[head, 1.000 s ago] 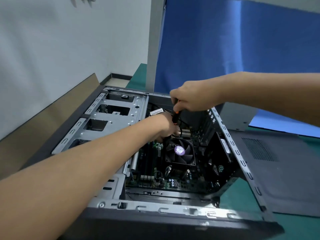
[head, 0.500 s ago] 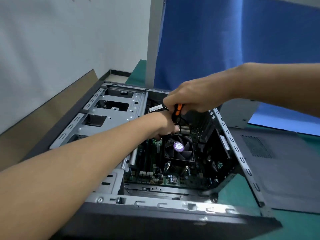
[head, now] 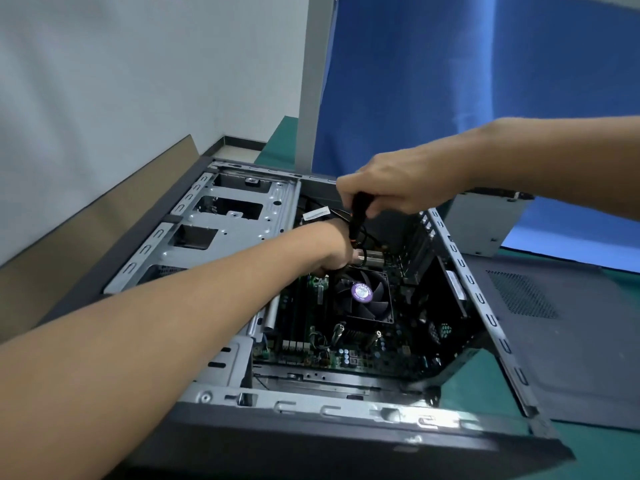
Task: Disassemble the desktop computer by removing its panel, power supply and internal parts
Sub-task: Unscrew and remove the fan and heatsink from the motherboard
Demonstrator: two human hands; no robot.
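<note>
Two hands work inside the open computer case, one of them with a screwdriver.

Lying on its side on the green worktop (head: 606, 455), the computer case (head: 311, 410) has its open face upward. The left hand (head: 332, 251) reaches down into it at the far edge of the cooler fan (head: 362, 292). Its fingers are hidden behind the wrist, so I cannot tell whether they hold anything. Just above it, the right hand (head: 391, 188) is curled tightly round the black handle of the screwdriver (head: 358, 216), which points down into the case beside the left wrist. The tip is out of sight. To the left of both hands is the metal drive cage (head: 235, 233). The dark side panel (head: 571, 341) lies flat on the worktop right of the case, and a grey metal box (head: 485, 223) stands behind it.
</note>
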